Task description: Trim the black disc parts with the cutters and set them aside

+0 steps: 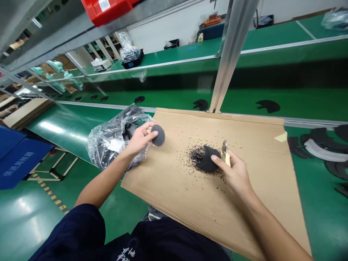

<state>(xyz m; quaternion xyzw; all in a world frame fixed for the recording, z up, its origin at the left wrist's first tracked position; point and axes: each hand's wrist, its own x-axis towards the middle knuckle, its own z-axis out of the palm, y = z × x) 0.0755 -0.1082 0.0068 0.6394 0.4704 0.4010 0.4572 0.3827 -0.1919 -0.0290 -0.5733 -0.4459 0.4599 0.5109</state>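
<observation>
Dark shirt (pixel 136 241) nearest. Left hand (pixel 140 139) pinches a foam disc (pixel 159 135) at the fingertips; right hand (pixel 233 174), closed on small pliers (pixel 225 154), presses a black foam piece (pixel 207 159) low over cardboard (pixel 174 203), crumbs (pixel 196 154) beneath.

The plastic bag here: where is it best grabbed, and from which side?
Probably by the crumpled far edge of the plastic bag, coming from above: the film looks slack there, while black pieces fill its middle.
</observation>
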